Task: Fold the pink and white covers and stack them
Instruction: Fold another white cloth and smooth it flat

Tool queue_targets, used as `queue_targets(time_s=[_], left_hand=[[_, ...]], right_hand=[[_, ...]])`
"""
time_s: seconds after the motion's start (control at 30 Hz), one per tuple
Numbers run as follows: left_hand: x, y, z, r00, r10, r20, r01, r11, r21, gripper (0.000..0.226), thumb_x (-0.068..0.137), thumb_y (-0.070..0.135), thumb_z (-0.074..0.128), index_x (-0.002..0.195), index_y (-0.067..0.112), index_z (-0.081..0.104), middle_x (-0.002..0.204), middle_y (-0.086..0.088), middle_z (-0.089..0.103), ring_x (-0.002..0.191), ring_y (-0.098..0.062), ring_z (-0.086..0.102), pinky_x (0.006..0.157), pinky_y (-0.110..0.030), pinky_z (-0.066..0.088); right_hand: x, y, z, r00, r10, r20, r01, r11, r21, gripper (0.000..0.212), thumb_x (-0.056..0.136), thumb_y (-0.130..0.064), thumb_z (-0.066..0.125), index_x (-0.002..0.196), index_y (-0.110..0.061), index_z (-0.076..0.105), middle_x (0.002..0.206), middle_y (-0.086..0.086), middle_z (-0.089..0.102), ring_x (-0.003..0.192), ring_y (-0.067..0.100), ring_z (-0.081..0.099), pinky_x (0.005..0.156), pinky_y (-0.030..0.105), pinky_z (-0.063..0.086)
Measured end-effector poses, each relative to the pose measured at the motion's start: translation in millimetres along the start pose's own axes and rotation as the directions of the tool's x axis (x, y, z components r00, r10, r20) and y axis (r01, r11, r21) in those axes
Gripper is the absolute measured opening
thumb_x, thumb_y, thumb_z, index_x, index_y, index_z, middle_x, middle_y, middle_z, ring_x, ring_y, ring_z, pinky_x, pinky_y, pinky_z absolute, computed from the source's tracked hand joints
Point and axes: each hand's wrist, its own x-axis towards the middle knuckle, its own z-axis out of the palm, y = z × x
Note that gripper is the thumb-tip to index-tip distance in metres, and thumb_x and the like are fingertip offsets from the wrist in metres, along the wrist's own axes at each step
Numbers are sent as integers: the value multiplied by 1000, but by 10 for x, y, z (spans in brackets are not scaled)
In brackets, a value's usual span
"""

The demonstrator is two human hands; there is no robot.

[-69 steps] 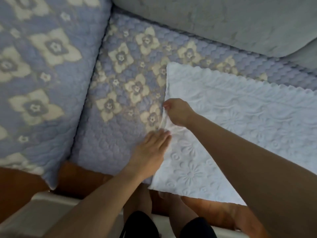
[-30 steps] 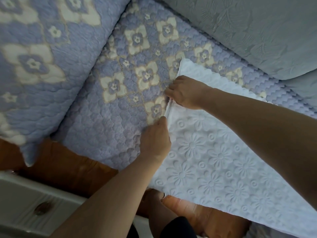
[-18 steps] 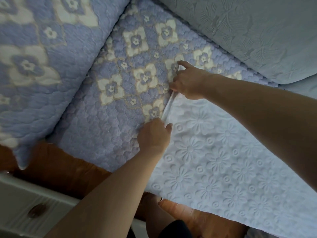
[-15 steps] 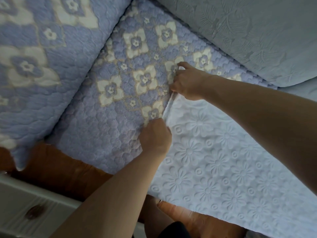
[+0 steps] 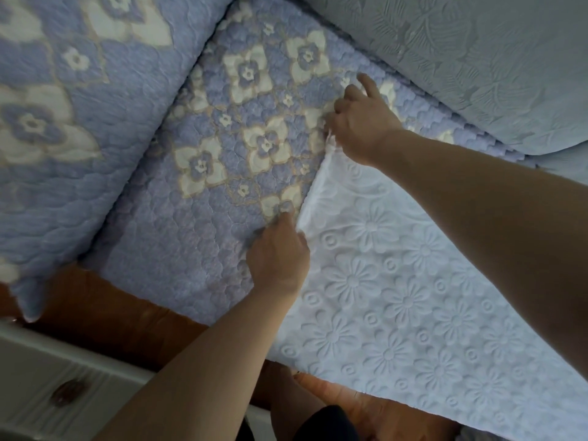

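Both hands' fingers apparently pinch the white cover along its left edge.

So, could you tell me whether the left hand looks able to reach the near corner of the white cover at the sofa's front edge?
Probably yes: the left hand rests on the white cover's left edge, and nothing lies between it and that corner.

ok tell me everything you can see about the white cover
The white cover is a quilted fabric embossed with daisy-like flowers and small rings. It lies flat on the blue floral sofa cushion, its near edge overhanging the wooden seat front. Along its left edge layered fabric shows. The left hand and the right hand both pinch that edge. The right forearm crosses above it.
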Motion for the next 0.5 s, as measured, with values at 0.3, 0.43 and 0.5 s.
queue_targets(time_s=[0.3,0.43,0.5], left_hand=[[-519,-706,-34,976,147,164,-156,987,43,21,93,35,61,77,23,55,64,8,56,60,-13,57,56,-34,51],[-665,-794,24,984,74,163,-74,997,-8,23,93,32,60,75,21,52,66,8,55,60,-10,55,55,-33,50],[-752,-798,63,991,67,116,-66,998,-5,27,94,37,59,74,22,47,65,9,52,58,-11,54,52,-32,46]], right_hand=[[8,-124,166,962,273,23,-272,941,203,31,84,-10,68,113,-4,60,117,22,53,115,41,46,109,57,31],[-11,-174,186,939,332,85,-342,885,316,36,83,0,63,117,-1,52,124,24,45,114,43,43,94,55,41],[1,-181,206,935,343,90,-353,874,334,37,84,-2,62,120,-1,51,127,25,43,116,44,42,94,55,41]])
